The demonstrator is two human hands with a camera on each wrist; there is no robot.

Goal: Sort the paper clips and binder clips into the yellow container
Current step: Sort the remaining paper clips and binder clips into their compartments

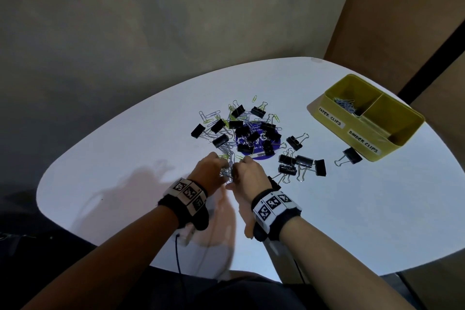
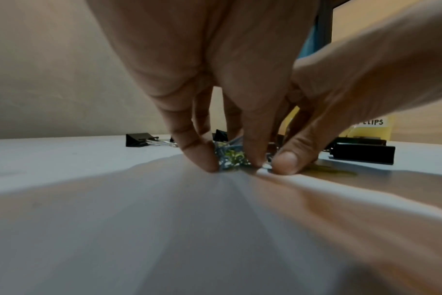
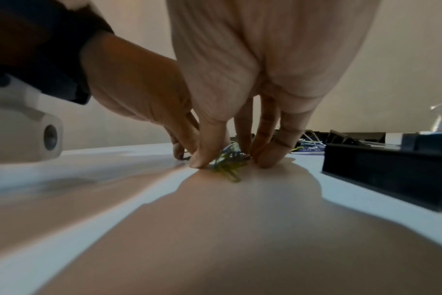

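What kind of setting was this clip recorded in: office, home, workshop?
Probably an office-like or staged desk setting, though the room is dim and bare. A rounded white table holds a heap of binder clips and paper clips, beside a yellow container hand-labelled for each; a plain wall stands behind.

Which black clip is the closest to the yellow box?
The lone binder clip just in front of the yellow container, below its BINDER CLIPS label. The other black clips lie farther left, toward the pile.
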